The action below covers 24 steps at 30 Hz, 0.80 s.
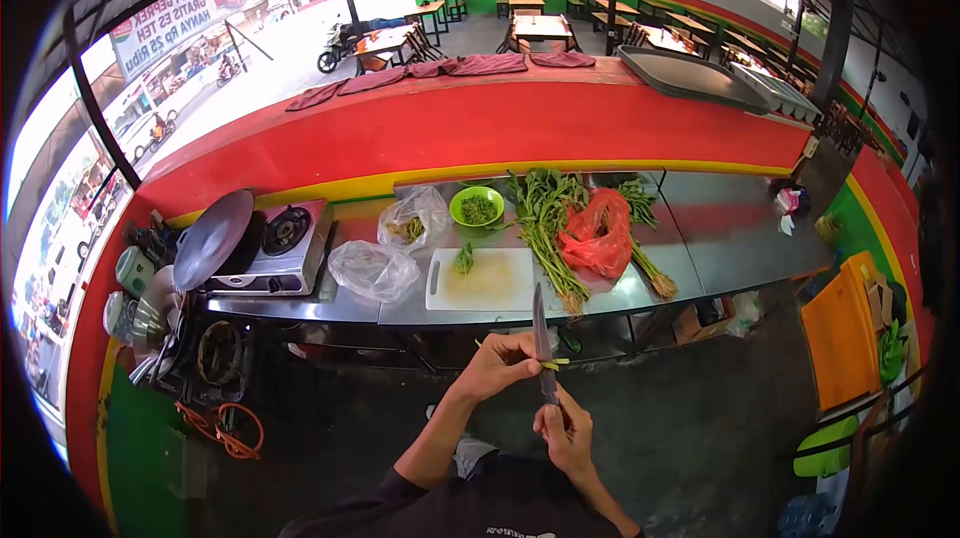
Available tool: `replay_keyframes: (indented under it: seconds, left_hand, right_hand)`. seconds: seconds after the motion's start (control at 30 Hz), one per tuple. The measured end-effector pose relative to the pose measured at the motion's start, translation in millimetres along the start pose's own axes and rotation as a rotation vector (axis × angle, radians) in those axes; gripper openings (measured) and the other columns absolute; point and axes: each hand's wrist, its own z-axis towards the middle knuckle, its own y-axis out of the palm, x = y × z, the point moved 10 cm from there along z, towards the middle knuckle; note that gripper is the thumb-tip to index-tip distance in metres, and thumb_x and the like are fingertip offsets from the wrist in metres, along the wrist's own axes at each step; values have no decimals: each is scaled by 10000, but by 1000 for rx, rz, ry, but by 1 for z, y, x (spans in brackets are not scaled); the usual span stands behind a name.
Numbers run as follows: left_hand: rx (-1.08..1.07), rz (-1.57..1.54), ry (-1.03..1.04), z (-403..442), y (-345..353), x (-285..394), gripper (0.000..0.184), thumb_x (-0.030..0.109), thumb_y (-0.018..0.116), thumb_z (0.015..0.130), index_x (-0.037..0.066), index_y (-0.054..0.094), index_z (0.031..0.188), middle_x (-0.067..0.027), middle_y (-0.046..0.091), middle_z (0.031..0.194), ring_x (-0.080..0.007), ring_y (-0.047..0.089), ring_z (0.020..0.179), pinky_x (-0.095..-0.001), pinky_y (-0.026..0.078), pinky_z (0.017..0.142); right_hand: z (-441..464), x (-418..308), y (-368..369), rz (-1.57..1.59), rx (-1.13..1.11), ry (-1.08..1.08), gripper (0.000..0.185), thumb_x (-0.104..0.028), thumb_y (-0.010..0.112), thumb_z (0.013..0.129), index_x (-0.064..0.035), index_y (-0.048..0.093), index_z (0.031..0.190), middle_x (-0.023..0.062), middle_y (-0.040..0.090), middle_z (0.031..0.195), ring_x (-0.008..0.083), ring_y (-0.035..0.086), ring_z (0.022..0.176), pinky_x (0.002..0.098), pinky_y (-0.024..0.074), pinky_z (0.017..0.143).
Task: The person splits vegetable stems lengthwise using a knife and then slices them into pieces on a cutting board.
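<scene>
The step in hand looks like trimming cut green stems (561, 363) in the air, just off the near edge of the steel desk (730, 263). The left hand (505, 366) pinches the stems between its fingers, against the blade; the right hand (566, 428) has its fingers wrapped around the handle of the kitchen knife (541, 322), blade pointing far. A leafy sprig (464, 258) lies on the white cutting board (481, 288), left of the leafy bundle (544, 238). The next cut seems to call for a steady blade and fingertips clear of its edge.
</scene>
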Motion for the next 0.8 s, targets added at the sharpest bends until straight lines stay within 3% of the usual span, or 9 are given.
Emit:
replay_keyframes:
  seconds: [0.1, 0.4, 0.53, 0.8]
  left_hand:
    - [10, -23, -19, -4, -1, -2, 131, 132, 751, 885, 24, 677, 898, -6, 625, 930, -71, 555, 840, -225, 442, 731]
    - [-66, 76, -60, -14, -7, 3, 41, 27, 726, 876, 11, 687, 877, -36, 629, 968, -103, 574, 863, -264, 456, 781]
    - [-52, 90, -17, -16, -10, 6, 37, 15, 724, 872, 17, 695, 895, -28, 627, 953, -109, 569, 867, -271, 457, 781]
    - [38, 107, 78, -12, -17, 12, 65, 60, 727, 882, 14, 698, 917, -30, 634, 952, -116, 566, 885, -269, 469, 784]
  right_hand:
    - [-2, 2, -1, -11, 17, -3, 409, -118, 534, 997, 28, 522, 1379, 31, 613, 695, 56, 536, 621, 213, 423, 569]
    - [-1, -1, 8, -5, 6, 1, 392, -144, 537, 1005, 26, 542, 1358, 31, 617, 684, 42, 513, 587, 204, 379, 524]
    - [2, -3, 12, -81, -31, -63, 401, -182, 520, 1022, -22, 514, 1390, 57, 618, 674, 38, 476, 537, 196, 382, 487]
    - [5, -2, 15, -115, -25, -45, 405, -183, 530, 1017, -12, 518, 1384, 59, 620, 677, 45, 493, 549, 199, 385, 494]
